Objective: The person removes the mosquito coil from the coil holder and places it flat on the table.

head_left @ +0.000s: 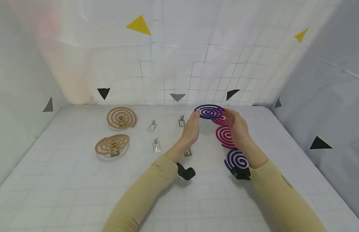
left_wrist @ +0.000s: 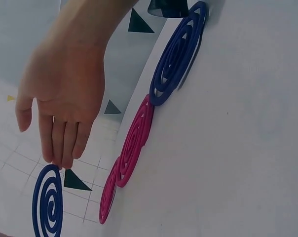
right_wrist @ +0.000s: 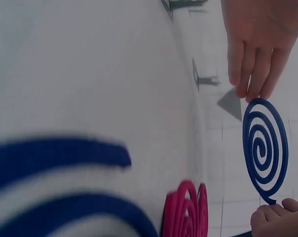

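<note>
A blue mosquito coil (head_left: 207, 112) hangs level in the air at the back, carried between the fingertips of both hands. My left hand (head_left: 191, 128) touches its left edge with straight fingers; my right hand (head_left: 238, 126) touches the opposite edge, its fingers also straight in the left wrist view. Behind and under the right side of that coil lies a pink coil (head_left: 220, 120), partly hidden. A second pink coil (head_left: 224, 135) and another blue coil (head_left: 236, 158) form a row toward the front, beside the right forearm. The right hand covers part of this row.
Two tan coils, one behind (head_left: 121, 118) and one in front (head_left: 112, 144), sit raised at the left; a metal stand shows under the front one. Small metal stands lie mid-table, including one (head_left: 152, 126) and another (head_left: 156, 145). A white wall (head_left: 179, 64) rises behind.
</note>
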Available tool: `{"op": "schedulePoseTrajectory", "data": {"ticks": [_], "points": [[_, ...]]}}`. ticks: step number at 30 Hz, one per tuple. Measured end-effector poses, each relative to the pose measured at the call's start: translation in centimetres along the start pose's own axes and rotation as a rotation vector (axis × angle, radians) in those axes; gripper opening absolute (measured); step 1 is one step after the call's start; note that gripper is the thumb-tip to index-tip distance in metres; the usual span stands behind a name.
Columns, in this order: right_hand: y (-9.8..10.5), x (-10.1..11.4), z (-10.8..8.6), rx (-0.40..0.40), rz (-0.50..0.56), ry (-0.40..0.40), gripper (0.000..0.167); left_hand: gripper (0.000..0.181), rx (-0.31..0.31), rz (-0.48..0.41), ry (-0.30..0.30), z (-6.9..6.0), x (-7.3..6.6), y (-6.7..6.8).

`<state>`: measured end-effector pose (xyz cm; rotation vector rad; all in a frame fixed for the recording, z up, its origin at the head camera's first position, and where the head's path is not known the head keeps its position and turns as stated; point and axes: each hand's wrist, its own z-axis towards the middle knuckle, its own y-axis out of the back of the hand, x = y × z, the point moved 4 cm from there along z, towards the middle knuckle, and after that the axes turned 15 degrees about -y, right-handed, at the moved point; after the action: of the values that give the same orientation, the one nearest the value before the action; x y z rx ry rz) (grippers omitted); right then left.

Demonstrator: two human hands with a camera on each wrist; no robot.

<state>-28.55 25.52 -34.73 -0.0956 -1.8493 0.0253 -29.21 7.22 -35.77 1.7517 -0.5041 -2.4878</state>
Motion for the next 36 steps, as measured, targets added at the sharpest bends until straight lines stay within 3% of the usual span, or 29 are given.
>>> {"op": "schedulePoseTrajectory", "data": {"ticks": [7,13,23,30,36], "points": [[2.6,0.5,0.0,0.025,0.010,0.031,0.059,0.073,0.044,-0.046,0.028,0.8,-0.8,-1.7],[5.4,0.4,0.6,0.019,0.060,0.017,0.061,0.076,0.082,-0.082,0.044,1.5,-1.4,-4.1],[10.2,-0.3,1.2,-0.004,0.056,-0.011,0.071,0.073,0.096,-0.070,0.078,2.7,-1.9,-8.4],[13.2,-0.8,1.6,-0.010,0.117,-0.035,0.070,0.071,0.117,-0.051,0.064,3.3,-2.5,-11.0],[14.9,-1.2,2.1,-0.019,0.166,-0.071,0.069,0.071,0.119,-0.053,0.099,3.5,-2.7,-12.7]]}}
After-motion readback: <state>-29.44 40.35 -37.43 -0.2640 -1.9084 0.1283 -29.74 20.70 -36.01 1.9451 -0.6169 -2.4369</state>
